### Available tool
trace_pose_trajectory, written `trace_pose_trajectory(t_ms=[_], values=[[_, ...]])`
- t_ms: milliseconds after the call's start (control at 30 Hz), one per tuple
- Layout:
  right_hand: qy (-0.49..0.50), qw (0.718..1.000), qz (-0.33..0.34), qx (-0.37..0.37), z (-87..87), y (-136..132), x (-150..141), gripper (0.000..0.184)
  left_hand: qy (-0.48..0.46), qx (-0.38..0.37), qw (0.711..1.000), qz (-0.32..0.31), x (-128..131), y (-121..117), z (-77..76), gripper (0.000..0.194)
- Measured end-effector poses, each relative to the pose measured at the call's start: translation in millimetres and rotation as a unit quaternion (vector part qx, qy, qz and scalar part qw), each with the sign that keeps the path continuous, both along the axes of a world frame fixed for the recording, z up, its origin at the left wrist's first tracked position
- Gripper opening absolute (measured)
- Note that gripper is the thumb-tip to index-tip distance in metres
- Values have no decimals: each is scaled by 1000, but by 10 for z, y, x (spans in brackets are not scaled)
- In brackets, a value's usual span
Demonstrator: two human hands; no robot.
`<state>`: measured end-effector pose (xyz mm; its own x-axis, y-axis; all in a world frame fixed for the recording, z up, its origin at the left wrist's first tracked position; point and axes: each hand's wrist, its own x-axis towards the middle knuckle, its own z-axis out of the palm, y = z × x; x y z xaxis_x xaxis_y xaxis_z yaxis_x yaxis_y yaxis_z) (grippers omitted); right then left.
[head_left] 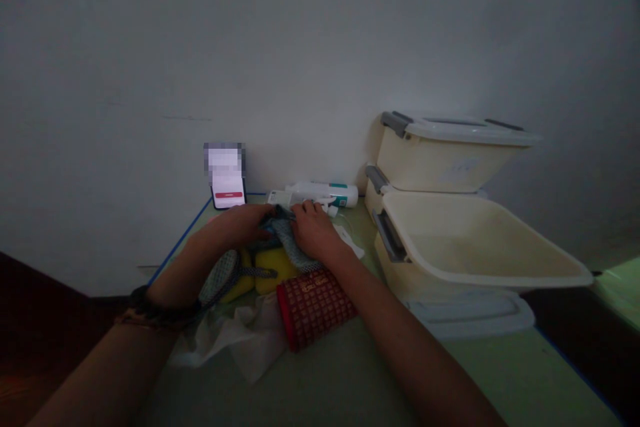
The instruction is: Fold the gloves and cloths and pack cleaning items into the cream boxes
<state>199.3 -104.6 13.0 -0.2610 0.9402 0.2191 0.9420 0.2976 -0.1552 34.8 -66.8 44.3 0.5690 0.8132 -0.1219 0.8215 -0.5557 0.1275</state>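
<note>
The left hand point(257, 221) and right hand point(315, 230) meet at a bluish, textured cloth point(293, 243) over the tabletop point(325, 390). Just nearer lies a red patterned cylinder point(317, 307), beside crumpled whitish material point(245, 340). Behind, a white bottle point(320, 192) lies sideways; a lit phone point(229, 183) stands left. An open cream bin point(475, 233) sits right, before a lidded one point(430, 160).

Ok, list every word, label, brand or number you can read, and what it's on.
None is legible.
Phone: screen blurred, unreadable.
White bottle: label marks too small.
Red patterned cylinder: gold marks too blurred.
Upper bin: faint marks, unreadable.
</note>
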Motion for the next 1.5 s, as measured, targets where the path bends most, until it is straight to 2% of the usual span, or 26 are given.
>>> trace_pose_trajectory(t_ms=[367,767,1000,1133,1200,1300,1367,1433,1500], values=[[26,999,9,18,-24,8,13,30,14,17,1000,-1,2,13,-31,46],[127,989,-12,75,-315,185,92,30,9,45,999,-3,45,27,-118,43],[138,988,-11,74,-301,163,86,30,-7,33,999,-6,26,62,-113,44],[133,989,-1,59,-167,148,129,26,-35,2,999,-19,-76,89,-10,37],[136,989,-1,59,-47,125,151,23,-84,-1,996,-10,-134,91,67,29],[150,985,-12,80,196,43,167,23,-190,35,981,14,-184,77,172,23],[163,981,-18,105,381,-45,173,23,-242,70,967,29,-192,67,214,25],[193,967,-16,167,560,-148,191,19,-257,88,962,42,-199,66,222,30],[195,954,-30,227,710,-245,228,19,-236,48,970,47,-220,73,195,36]])
